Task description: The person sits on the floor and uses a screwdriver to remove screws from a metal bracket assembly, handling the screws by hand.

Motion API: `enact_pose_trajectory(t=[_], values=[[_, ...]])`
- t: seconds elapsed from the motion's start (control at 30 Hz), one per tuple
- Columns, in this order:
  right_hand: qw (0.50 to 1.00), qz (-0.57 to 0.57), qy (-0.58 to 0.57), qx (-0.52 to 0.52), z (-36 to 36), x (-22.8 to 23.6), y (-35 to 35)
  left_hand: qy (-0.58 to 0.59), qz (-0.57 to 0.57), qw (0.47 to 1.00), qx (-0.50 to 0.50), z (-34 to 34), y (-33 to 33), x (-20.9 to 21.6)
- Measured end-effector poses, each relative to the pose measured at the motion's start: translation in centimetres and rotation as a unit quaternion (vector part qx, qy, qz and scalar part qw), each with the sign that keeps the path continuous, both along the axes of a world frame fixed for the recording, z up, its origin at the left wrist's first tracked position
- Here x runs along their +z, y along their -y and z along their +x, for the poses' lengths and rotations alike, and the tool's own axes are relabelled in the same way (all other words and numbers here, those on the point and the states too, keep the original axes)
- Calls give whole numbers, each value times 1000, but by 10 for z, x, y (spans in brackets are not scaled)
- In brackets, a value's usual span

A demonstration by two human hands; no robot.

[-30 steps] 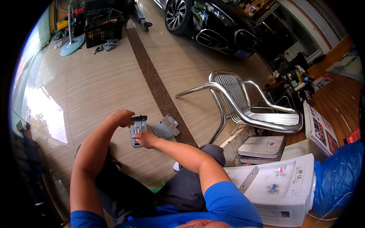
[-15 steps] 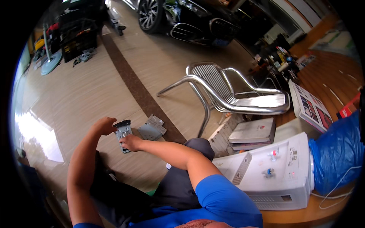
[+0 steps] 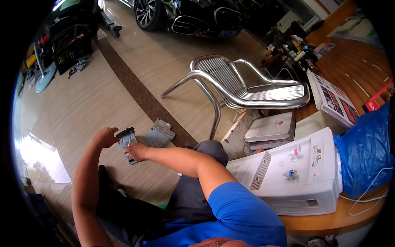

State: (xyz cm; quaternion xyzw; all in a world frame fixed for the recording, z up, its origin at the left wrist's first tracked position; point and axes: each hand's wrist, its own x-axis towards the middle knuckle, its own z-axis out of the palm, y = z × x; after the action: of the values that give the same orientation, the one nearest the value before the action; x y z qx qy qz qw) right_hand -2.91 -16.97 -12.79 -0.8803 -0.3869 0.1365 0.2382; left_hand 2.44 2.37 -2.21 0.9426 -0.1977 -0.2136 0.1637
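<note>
**Steadily, With a Light Touch**

A boxy metal unit (image 3: 127, 139) with a black end (image 3: 125, 132) sits low in front of the person, left of a flat metal piece (image 3: 158, 134) on the floor (image 3: 98, 96). The right hand (image 3: 136, 152) is curled over the unit's middle; the left hand (image 3: 108, 137) is bent beside the black end. Whether either hand truly grips cannot be told. Good handling likely means bracing the black end with the left, pressing evenly with the right, and avoiding thin edges.
</note>
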Motion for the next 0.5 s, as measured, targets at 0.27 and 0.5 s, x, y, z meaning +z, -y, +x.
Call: enact_pose_trajectory(t=[0.27,0.5], values=[[1000,-6,-27,11,-3,14,-3,6,-8,1000,1,-3,-5,-1],[999,10,-49,-19,-6,22,2,3,-1,1000,6,-4,3,10]])
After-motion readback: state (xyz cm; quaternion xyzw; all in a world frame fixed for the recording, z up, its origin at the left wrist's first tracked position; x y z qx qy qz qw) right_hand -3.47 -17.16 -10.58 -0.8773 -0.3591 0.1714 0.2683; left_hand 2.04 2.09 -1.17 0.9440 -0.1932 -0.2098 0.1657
